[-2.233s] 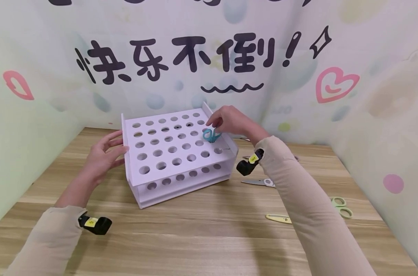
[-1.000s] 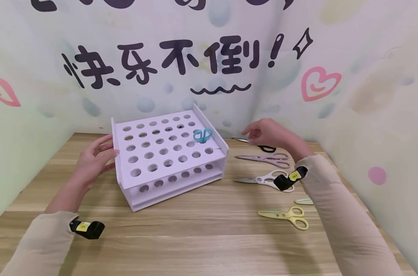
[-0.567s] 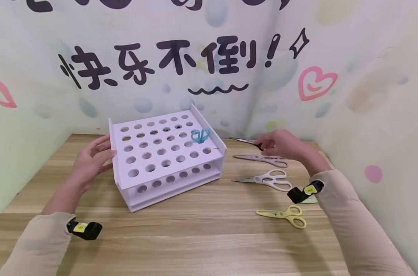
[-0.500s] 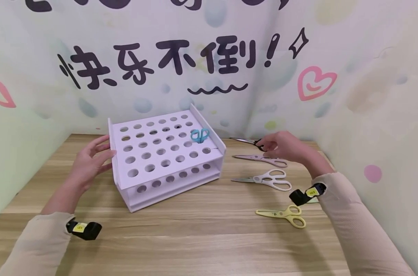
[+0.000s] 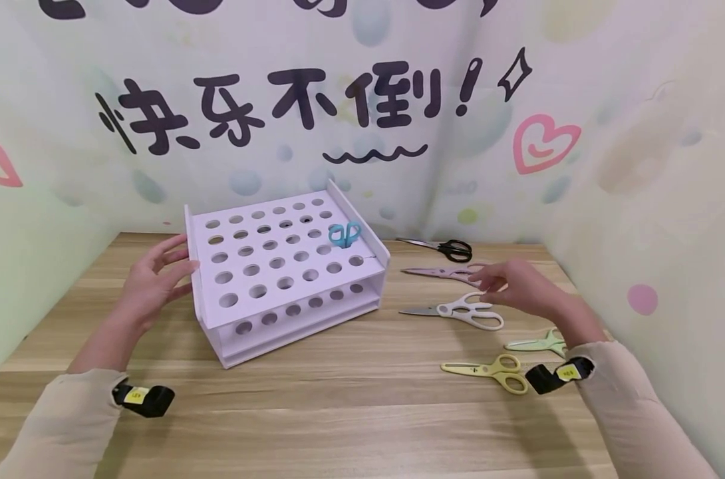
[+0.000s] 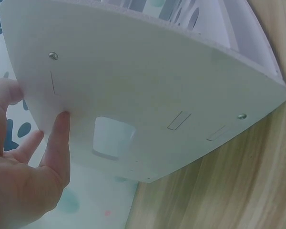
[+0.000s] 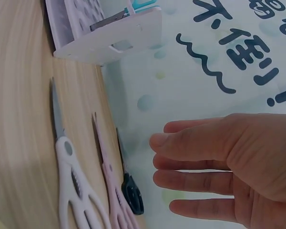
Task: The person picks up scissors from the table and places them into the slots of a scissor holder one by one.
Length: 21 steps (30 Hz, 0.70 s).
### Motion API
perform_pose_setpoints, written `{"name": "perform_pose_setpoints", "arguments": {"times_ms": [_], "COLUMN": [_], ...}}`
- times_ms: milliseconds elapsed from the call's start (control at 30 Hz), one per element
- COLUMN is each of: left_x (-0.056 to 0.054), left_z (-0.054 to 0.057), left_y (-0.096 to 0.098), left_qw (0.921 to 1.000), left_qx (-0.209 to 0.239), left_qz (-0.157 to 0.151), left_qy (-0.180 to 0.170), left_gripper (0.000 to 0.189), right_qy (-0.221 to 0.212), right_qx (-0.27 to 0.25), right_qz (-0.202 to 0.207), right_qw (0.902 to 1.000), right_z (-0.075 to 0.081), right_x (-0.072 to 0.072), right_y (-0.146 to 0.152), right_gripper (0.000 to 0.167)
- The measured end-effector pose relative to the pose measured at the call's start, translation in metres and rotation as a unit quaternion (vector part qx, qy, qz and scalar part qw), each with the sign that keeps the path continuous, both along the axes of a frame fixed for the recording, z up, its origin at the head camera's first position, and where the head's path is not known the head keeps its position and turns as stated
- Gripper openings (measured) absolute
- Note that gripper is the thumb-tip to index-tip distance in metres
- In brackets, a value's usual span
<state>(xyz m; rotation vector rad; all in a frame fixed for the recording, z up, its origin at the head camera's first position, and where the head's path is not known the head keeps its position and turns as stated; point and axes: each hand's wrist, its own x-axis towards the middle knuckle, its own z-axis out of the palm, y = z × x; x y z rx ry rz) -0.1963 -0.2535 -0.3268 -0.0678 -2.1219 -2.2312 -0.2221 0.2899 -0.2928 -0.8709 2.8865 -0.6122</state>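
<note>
My left hand touches the left side panel of a white rack with rows of round holes; in the left wrist view its fingertips lie against the panel's face and edge. Turquoise-handled scissors stand blades down in a hole at the rack's right side. My right hand hovers over the handle end of the pink scissors and white scissors, its fingers relaxed and holding nothing. Black-handled scissors lie beyond the pink pair, all with blades towards the rack.
Nearer the front lie yellow scissors and light green scissors, the latter partly behind the right wrist. The wooden table ends at a printed cloth backdrop, with cloth walls on both sides.
My right hand has let go of the turquoise scissors in the rack, moved right to the black scissors, then come forward past the pink pair. The left hand stays at the rack.
</note>
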Motion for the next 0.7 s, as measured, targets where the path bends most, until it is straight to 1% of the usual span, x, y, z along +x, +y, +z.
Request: {"name": "perform_pose_setpoints", "arguments": {"times_ms": [67,300,533,633,700], "left_x": [0.0,0.001,0.001,0.001,0.0], "left_z": [0.0,-0.001,-0.001,-0.001,-0.002], "left_y": [0.0,-0.001,-0.001,-0.001,-0.001], "left_qw": [1.0,1.0,1.0,1.0,1.0], "left_qx": [-0.001,-0.003,0.001,0.003,0.007], "left_qz": [0.0,-0.003,-0.001,-0.003,-0.004], "left_qy": [0.0,0.003,0.004,0.004,0.004], "left_gripper": [0.065,0.065,0.064,0.063,0.064], "right_qy": [-0.001,-0.045,-0.031,-0.036,-0.039], "right_qx": [0.001,-0.004,-0.015,-0.021,-0.028], "right_qz": [-0.003,-0.044,-0.049,-0.052,-0.046], "right_qw": [1.0,0.998,0.9982,0.9978,0.9978], "right_z": [-0.004,-0.019,-0.036,-0.042,-0.046], "right_x": [0.005,0.024,0.039,0.044,0.047], "right_y": [0.005,0.022,0.038,0.044,0.048], "right_gripper": [0.031,0.032,0.032,0.033,0.033]}}
